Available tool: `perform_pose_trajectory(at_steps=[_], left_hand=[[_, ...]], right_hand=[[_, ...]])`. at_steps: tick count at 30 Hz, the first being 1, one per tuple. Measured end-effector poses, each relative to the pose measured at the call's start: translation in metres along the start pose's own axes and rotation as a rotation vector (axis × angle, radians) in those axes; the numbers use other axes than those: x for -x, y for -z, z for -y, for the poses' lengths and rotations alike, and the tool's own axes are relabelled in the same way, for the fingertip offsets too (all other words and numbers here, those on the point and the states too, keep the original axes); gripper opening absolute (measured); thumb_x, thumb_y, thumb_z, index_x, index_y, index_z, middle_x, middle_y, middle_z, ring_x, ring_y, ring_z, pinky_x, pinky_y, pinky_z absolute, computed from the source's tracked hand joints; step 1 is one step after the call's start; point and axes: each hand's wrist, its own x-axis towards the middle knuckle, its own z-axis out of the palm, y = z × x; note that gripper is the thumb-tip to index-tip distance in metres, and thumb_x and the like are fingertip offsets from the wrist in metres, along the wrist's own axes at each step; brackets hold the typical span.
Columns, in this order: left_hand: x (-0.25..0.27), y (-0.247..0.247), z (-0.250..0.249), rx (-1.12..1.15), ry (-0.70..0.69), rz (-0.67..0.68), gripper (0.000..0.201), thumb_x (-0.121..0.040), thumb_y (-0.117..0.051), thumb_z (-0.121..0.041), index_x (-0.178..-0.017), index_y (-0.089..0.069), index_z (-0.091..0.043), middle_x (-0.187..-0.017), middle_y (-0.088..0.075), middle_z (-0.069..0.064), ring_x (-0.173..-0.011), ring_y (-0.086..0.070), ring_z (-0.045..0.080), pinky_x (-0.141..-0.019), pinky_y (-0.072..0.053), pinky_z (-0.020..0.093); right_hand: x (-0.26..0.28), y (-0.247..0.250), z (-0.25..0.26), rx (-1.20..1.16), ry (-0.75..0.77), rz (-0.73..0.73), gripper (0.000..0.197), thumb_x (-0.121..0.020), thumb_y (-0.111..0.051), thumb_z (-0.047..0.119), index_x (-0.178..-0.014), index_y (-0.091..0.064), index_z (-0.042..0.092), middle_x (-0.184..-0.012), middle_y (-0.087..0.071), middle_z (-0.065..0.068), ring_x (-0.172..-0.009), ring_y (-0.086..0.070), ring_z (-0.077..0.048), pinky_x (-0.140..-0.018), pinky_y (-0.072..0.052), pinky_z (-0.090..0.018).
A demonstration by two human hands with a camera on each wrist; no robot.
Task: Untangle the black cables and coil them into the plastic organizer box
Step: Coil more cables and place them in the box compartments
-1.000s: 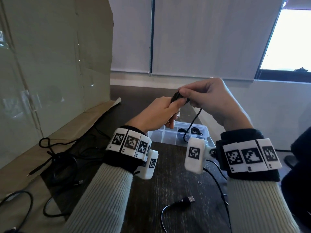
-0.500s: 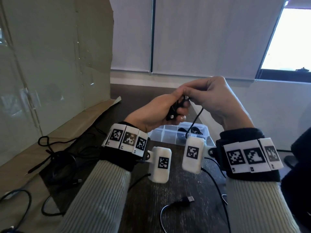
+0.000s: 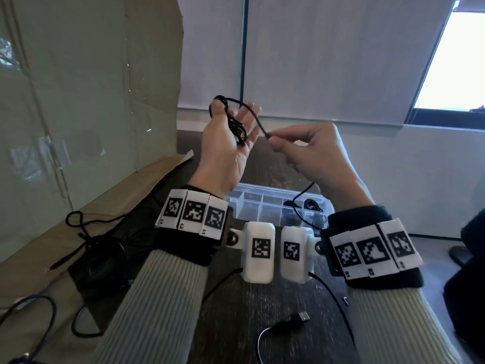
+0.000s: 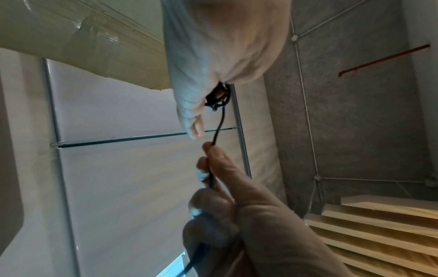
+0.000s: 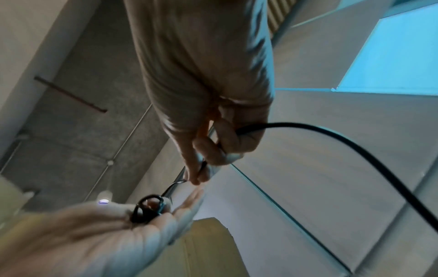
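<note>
Left hand (image 3: 227, 143) is up now, palm spread and fingers straight, where half a second back it was curled against the right at chest height. A small coil of black cable (image 3: 236, 127) sits looped around its fingers, so winding has clearly started. Right hand (image 3: 312, 153) has pulled clear to the side, its grip a tight thumb-and-finger pinch on the cable's running length, which trails down toward the plastic organizer box (image 3: 262, 203) on the bench (image 3: 236, 311). More cables (image 3: 89, 232) wait tangled at the left. Looks like another wrap comes next, then the drop into a compartment.
</note>
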Motion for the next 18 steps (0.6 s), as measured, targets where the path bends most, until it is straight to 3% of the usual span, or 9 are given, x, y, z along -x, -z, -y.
perform_pose_trajectory(at_steps=[2,4,7,8,10,11,15,18], left_hand=[[-0.001,-0.001,-0.004,0.029,-0.01,-0.021,0.037,-0.104,-0.023,-0.041,-0.092,-0.052,-0.021,-0.104,-0.072,0.008,-0.094,-0.07,0.017,-0.085,-0.048,0.028],[-0.001,-0.001,-0.006,0.046,-0.006,-0.059,0.04,-0.104,-0.024,-0.041,-0.086,-0.051,-0.017,-0.075,-0.073,0.0,-0.07,-0.07,0.013,-0.079,-0.048,0.027],[-0.001,0.0,-0.007,0.014,-0.016,-0.084,0.041,-0.103,-0.03,-0.039,-0.073,-0.042,-0.014,-0.049,-0.053,-0.004,-0.039,-0.047,0.008,-0.058,-0.043,0.025],[-0.001,0.001,-0.007,-0.059,-0.028,-0.077,0.04,-0.104,-0.03,-0.038,-0.073,-0.04,-0.015,-0.047,-0.047,-0.006,-0.036,-0.039,0.007,-0.053,-0.04,0.024],[-0.003,0.006,-0.004,-0.251,-0.056,-0.044,0.032,-0.104,-0.03,-0.036,-0.083,-0.039,-0.015,-0.047,-0.044,-0.008,-0.036,-0.031,0.006,-0.05,-0.038,0.024],[-0.003,0.009,-0.003,-0.349,-0.066,-0.02,0.026,-0.104,-0.031,-0.036,-0.089,-0.038,-0.015,-0.048,-0.044,-0.008,-0.037,-0.031,0.006,-0.05,-0.038,0.024],[0.003,0.015,-0.004,-0.614,-0.071,0.121,0.023,-0.105,-0.032,-0.031,-0.096,-0.046,-0.014,-0.054,-0.041,-0.009,-0.044,-0.037,0.005,-0.05,-0.031,0.021],[0.007,0.01,-0.002,-0.798,-0.085,0.211,0.026,-0.104,-0.034,-0.027,-0.086,-0.048,-0.016,-0.059,-0.038,-0.008,-0.049,-0.037,0.003,-0.049,-0.031,0.018]], right_hand=[[0.001,-0.005,0.0,0.119,0.004,0.095,0.013,-0.082,-0.076,0.017,-0.095,-0.077,0.018,-0.074,-0.07,0.01,-0.044,-0.051,0.011,-0.06,-0.041,-0.014],[0.002,-0.011,-0.001,0.158,-0.013,0.17,0.012,-0.082,-0.076,0.019,-0.094,-0.078,0.019,-0.068,-0.068,0.016,-0.045,-0.051,0.011,-0.061,-0.04,-0.015],[0.006,-0.016,0.003,0.214,0.012,0.268,0.009,-0.083,-0.074,0.019,-0.091,-0.078,0.022,-0.053,-0.061,0.022,-0.049,-0.051,0.01,-0.062,-0.04,-0.016],[0.007,-0.014,0.005,0.246,0.024,0.315,0.008,-0.083,-0.073,0.018,-0.086,-0.079,0.022,-0.056,-0.064,0.017,-0.053,-0.051,0.007,-0.063,-0.043,-0.021],[0.01,-0.006,0.011,0.328,0.05,0.436,0.011,-0.084,-0.07,0.02,-0.076,-0.078,0.018,-0.066,-0.069,-0.007,-0.062,-0.053,-0.012,-0.07,-0.05,-0.036],[0.011,-0.001,0.014,0.348,0.059,0.473,0.013,-0.084,-0.07,0.02,-0.074,-0.077,0.016,-0.069,-0.069,-0.012,-0.064,-0.055,-0.02,-0.073,-0.051,-0.039],[0.011,0.02,0.023,0.274,0.116,0.338,0.011,-0.085,-0.072,0.02,-0.076,-0.076,0.025,-0.067,-0.073,0.005,-0.064,-0.064,-0.02,-0.077,-0.056,-0.04],[0.01,0.023,0.025,0.264,0.203,0.289,0.01,-0.083,-0.074,0.024,-0.075,-0.077,0.03,-0.067,-0.073,-0.001,-0.067,-0.063,-0.037,-0.071,-0.056,-0.05]])
